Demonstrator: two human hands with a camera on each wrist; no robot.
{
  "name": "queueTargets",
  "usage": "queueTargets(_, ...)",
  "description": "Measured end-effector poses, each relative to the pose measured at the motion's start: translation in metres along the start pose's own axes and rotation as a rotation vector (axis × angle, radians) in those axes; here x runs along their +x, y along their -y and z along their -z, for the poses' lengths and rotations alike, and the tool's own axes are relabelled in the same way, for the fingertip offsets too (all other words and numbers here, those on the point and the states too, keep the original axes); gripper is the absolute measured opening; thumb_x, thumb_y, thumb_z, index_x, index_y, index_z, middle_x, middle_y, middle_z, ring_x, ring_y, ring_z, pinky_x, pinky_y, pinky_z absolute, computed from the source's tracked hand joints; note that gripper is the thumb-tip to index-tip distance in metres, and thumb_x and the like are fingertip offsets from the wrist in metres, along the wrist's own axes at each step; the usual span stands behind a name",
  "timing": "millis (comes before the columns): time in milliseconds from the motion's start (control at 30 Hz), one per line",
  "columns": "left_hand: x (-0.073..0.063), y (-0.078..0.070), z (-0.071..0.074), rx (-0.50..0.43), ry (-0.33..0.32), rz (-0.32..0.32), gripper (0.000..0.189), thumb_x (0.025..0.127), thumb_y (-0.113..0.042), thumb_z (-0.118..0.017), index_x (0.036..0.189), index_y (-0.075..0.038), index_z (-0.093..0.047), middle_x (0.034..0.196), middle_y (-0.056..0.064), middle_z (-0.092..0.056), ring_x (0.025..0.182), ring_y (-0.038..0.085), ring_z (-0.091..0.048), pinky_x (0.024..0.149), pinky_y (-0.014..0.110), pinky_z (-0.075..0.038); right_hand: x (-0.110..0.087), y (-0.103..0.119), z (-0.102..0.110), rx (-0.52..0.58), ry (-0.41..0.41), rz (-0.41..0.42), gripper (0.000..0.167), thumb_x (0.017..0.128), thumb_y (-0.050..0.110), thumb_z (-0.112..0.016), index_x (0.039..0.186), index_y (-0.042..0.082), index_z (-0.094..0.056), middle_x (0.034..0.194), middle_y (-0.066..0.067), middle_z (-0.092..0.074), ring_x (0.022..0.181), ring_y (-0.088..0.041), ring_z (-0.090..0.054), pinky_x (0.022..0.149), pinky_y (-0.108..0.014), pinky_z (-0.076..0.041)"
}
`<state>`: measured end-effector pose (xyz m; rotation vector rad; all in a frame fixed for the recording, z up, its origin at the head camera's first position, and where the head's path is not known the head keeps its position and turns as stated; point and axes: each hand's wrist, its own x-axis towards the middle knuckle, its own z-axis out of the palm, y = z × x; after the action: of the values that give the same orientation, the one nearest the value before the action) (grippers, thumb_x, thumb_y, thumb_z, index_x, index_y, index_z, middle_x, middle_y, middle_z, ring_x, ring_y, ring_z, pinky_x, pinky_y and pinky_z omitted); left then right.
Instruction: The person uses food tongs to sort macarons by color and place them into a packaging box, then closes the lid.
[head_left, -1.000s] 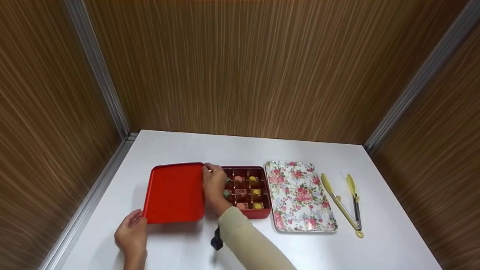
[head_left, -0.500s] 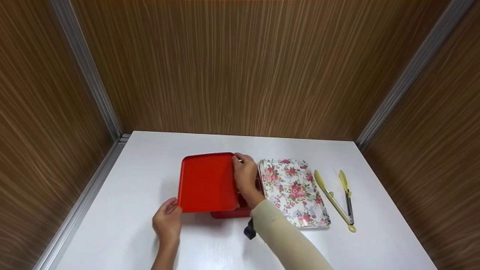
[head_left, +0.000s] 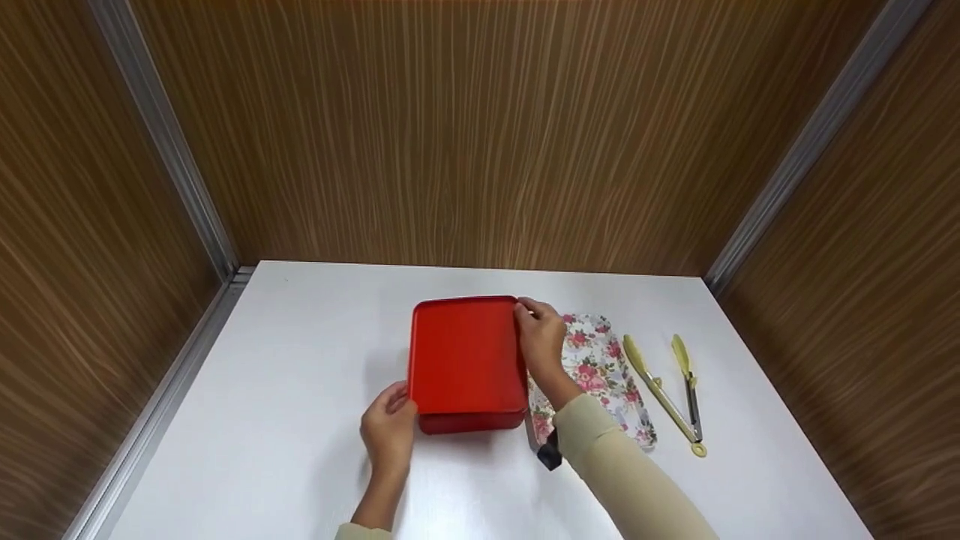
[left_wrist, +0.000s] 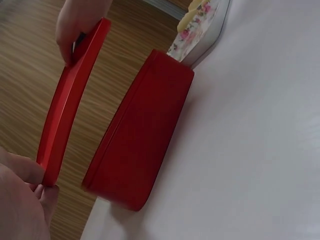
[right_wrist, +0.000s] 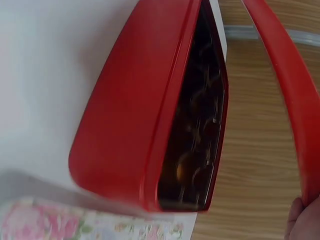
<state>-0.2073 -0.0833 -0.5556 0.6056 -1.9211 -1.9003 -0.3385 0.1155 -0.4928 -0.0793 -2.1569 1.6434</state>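
Observation:
A square red lid [head_left: 466, 354] hangs level over the red box [head_left: 472, 422], covering most of it in the head view. My left hand [head_left: 388, 427] pinches the lid's near left corner between thumb and fingers. At the far right corner, my right hand [head_left: 541, 345] grips its edge. Both wrist views show a gap between the lid [left_wrist: 75, 100] and the box [left_wrist: 140, 130]. Inside the box [right_wrist: 125, 115] the right wrist view shows dark compartments, with a yellowish piece [right_wrist: 184, 170] in one of them.
A floral tray [head_left: 592, 379] lies just right of the box, partly behind my right forearm. Farther right, yellow-tipped tongs [head_left: 675, 416] lie spread on the white table [head_left: 300, 360]. Wood-patterned panels [head_left: 465, 135] stand at the back and both sides.
Both hands have carried the lid rightward, from left of the box to over it. The compartments, visible earlier in the head view, are now hidden beneath the lid.

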Motion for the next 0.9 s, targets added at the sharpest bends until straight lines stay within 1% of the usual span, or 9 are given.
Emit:
queueTargets(67,-0.003,0.0,-0.005,0.005,0.011,-0.014,0.031,0.09,-0.001,-0.06,0.118,-0.003,-0.074,0.114,0.016,-0.074,0.106,0.028,-0.069,0.084,0.03,-0.059,0.002,-0.003,0.006,0.006,-0.003,-0.009,0.02,0.097,0.014,-0.066,0.11,0.003,-0.078,0.11,-0.015,-0.073,0.097,-0.025,-0.068,0.084,-0.035,-0.058)
queueTargets(200,-0.008,0.002,-0.012,0.013,0.032,-0.022,0.031,0.092,-0.002,-0.06,0.119,-0.005,-0.074,0.115,0.014,-0.074,0.106,0.027,-0.068,0.087,0.034,-0.059,0.004,-0.007,0.015,0.007,-0.013,-0.022,0.021,0.097,0.017,-0.067,0.11,0.004,-0.077,0.107,-0.014,-0.072,0.091,-0.023,-0.067,0.075,-0.027,-0.056)
queueTargets(267,-0.008,0.003,-0.014,0.016,0.033,-0.024,0.03,0.092,-0.002,-0.061,0.118,-0.006,-0.075,0.114,0.013,-0.074,0.106,0.026,-0.068,0.086,0.035,-0.058,0.005,-0.009,0.018,0.004,-0.019,-0.024,0.02,0.096,0.017,-0.068,0.109,0.004,-0.077,0.105,-0.014,-0.071,0.088,-0.022,-0.066,0.07,-0.023,-0.054)
queueTargets(367,-0.009,0.003,-0.017,0.014,0.032,-0.033,0.03,0.092,-0.003,-0.061,0.118,-0.007,-0.075,0.113,0.012,-0.075,0.105,0.026,-0.069,0.086,0.034,-0.058,0.007,-0.008,0.022,0.0,-0.012,-0.022,0.02,0.096,0.018,-0.069,0.108,0.005,-0.077,0.103,-0.013,-0.071,0.086,-0.021,-0.065,0.068,-0.021,-0.053)
queueTargets(500,-0.009,0.003,-0.018,0.008,0.028,-0.056,0.03,0.091,-0.001,-0.061,0.117,-0.006,-0.075,0.114,0.011,-0.075,0.105,0.025,-0.07,0.087,0.031,-0.058,0.009,-0.007,0.025,-0.024,-0.003,-0.006,0.023,0.097,0.02,-0.068,0.111,0.004,-0.077,0.104,-0.013,-0.071,0.088,-0.022,-0.065,0.07,-0.022,-0.054)
queueTargets(600,-0.009,0.003,-0.018,0.005,0.017,-0.077,0.03,0.091,0.0,-0.062,0.116,-0.006,-0.075,0.113,0.011,-0.075,0.105,0.025,-0.07,0.087,0.03,-0.058,0.011,-0.005,0.025,-0.03,0.015,0.001,0.025,0.097,0.021,-0.068,0.114,0.004,-0.076,0.106,-0.013,-0.07,0.092,-0.022,-0.065,0.075,-0.027,-0.056)
queueTargets(700,-0.008,0.004,-0.018,0.013,0.008,-0.101,0.03,0.091,0.001,-0.062,0.117,-0.006,-0.075,0.113,0.012,-0.075,0.104,0.025,-0.07,0.088,0.031,-0.059,0.013,-0.003,0.024,-0.029,0.028,0.004,0.025,0.098,0.023,-0.067,0.112,0.005,-0.077,0.106,-0.012,-0.07,0.094,-0.022,-0.065,0.079,-0.03,-0.057)
queueTargets(900,-0.009,0.005,-0.018,0.012,0.012,-0.123,0.031,0.092,0.001,-0.061,0.12,-0.005,-0.073,0.114,0.013,-0.074,0.105,0.025,-0.07,0.09,0.032,-0.059,0.015,0.0,0.025,-0.011,0.031,-0.008,0.022,0.099,0.023,-0.066,0.106,0.006,-0.078,0.102,-0.011,-0.07,0.089,-0.022,-0.065,0.073,-0.027,-0.057)
